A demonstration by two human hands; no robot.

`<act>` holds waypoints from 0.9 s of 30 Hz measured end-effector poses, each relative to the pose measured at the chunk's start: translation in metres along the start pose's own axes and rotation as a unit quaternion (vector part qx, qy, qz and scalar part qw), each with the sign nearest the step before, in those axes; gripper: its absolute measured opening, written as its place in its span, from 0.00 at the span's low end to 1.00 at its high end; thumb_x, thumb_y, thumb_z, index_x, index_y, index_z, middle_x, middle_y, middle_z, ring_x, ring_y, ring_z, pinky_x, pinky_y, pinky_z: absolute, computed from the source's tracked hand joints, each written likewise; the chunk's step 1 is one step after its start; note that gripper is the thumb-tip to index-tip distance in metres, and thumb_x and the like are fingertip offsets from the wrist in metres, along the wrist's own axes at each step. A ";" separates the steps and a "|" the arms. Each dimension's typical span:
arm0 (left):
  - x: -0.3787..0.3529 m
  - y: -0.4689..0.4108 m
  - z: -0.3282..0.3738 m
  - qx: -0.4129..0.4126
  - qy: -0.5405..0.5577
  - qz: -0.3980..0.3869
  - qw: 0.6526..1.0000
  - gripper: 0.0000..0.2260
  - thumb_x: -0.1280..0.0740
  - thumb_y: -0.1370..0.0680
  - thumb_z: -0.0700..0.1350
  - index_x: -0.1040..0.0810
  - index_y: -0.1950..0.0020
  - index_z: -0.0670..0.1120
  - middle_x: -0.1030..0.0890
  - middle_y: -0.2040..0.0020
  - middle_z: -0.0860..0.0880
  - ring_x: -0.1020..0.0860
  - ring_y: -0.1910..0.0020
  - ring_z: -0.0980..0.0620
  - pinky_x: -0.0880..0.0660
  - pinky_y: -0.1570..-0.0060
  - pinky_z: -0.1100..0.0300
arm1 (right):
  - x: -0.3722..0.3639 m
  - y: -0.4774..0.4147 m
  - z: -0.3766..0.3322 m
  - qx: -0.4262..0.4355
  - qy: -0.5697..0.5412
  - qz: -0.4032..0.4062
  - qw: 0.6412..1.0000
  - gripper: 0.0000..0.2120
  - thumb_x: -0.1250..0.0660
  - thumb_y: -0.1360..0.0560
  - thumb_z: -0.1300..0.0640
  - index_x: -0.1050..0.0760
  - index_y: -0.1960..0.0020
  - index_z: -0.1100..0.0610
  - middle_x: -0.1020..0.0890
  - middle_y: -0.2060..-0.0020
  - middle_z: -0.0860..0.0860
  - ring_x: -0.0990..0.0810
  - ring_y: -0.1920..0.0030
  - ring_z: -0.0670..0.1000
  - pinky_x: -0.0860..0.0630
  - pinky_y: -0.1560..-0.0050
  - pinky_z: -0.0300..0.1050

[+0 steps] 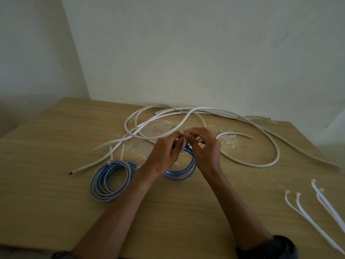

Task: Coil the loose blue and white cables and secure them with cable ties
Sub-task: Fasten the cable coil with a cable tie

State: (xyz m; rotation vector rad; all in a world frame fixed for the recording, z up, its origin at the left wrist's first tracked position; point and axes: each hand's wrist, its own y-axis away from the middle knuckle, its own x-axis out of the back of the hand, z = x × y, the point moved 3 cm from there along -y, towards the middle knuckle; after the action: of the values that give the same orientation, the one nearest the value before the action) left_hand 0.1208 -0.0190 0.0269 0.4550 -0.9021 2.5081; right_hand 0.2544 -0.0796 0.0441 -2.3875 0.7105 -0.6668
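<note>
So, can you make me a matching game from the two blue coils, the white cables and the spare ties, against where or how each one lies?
1. left blue coil
2. middle blue coil
3. white cables
4. spare cable ties

A. loose across the far table
B. left hand holds it, right hand pinches a white tie on it
C. near the right edge
D. flat, already tied

Pairs: 1-D, 2-B, 3-A, 4-C

The left hand (pixel 166 152) and right hand (pixel 203 148) are bare, as are both forearms. A dark, rumpled sleeve (pixel 270 246) bunches at the right elbow.
</note>
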 end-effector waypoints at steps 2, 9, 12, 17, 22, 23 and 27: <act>-0.001 0.000 0.004 0.009 0.023 -0.013 1.000 0.11 0.40 0.15 0.46 0.20 0.42 0.43 0.17 0.55 0.53 0.18 0.54 0.61 0.25 0.55 0.70 | 0.002 0.000 -0.003 0.014 0.007 0.018 1.000 0.04 0.27 0.23 0.60 0.15 0.51 0.52 0.16 0.54 0.43 0.18 0.53 0.44 0.23 0.53 0.38; -0.005 0.000 0.004 0.039 0.028 -0.038 0.998 0.15 0.42 0.14 0.48 0.18 0.43 0.43 0.15 0.50 0.52 0.17 0.51 0.59 0.22 0.50 0.64 | 0.010 -0.003 -0.006 0.026 0.017 0.015 0.999 0.05 0.28 0.23 0.64 0.18 0.54 0.55 0.16 0.62 0.44 0.18 0.60 0.43 0.26 0.55 0.31; -0.007 0.002 0.006 0.059 0.036 -0.050 0.996 0.14 0.42 0.14 0.49 0.19 0.42 0.43 0.15 0.54 0.52 0.17 0.56 0.57 0.21 0.55 0.60 | 0.010 -0.006 0.002 0.028 0.053 -0.003 0.998 0.07 0.28 0.22 0.60 0.20 0.54 0.49 0.18 0.60 0.40 0.19 0.57 0.45 0.23 0.51 0.49; -0.007 0.005 0.015 0.090 0.080 -0.051 0.991 0.11 0.42 0.14 0.47 0.24 0.37 0.45 0.25 0.75 0.58 0.32 0.78 0.60 0.34 0.73 0.66 | 0.008 -0.011 0.018 0.031 0.106 -0.052 0.992 0.05 0.32 0.20 0.53 0.20 0.55 0.47 0.21 0.57 0.45 0.25 0.53 0.49 0.26 0.50 0.54; -0.003 0.003 0.012 0.124 0.178 -0.065 0.974 0.12 0.43 0.14 0.50 0.20 0.46 0.53 0.36 0.74 0.49 0.41 0.79 0.53 0.42 0.77 0.61 | 0.011 -0.009 0.010 0.048 0.085 -0.052 0.994 0.03 0.31 0.22 0.50 0.21 0.55 0.43 0.20 0.58 0.44 0.24 0.54 0.48 0.28 0.52 0.42; -0.004 0.003 0.012 0.128 0.185 -0.070 0.972 0.13 0.43 0.14 0.51 0.19 0.49 0.55 0.36 0.74 0.49 0.41 0.78 0.53 0.42 0.77 0.60 | 0.012 -0.010 0.008 0.043 0.077 -0.053 0.995 0.06 0.30 0.22 0.52 0.21 0.55 0.42 0.20 0.58 0.44 0.24 0.54 0.47 0.30 0.52 0.36; -0.007 0.004 0.010 0.137 0.164 -0.091 0.973 0.13 0.43 0.14 0.51 0.20 0.41 0.50 0.36 0.74 0.50 0.40 0.79 0.54 0.40 0.77 0.62 | 0.015 -0.011 0.006 -0.006 0.054 -0.058 0.997 0.13 0.27 0.24 0.55 0.22 0.58 0.37 0.19 0.59 0.43 0.23 0.56 0.44 0.32 0.54 0.26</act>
State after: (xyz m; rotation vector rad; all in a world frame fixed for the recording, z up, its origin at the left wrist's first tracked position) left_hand 0.1265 -0.0301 0.0291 0.1853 -0.3720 2.4447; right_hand 0.2730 -0.0783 0.0511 -2.4322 0.6243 -0.8492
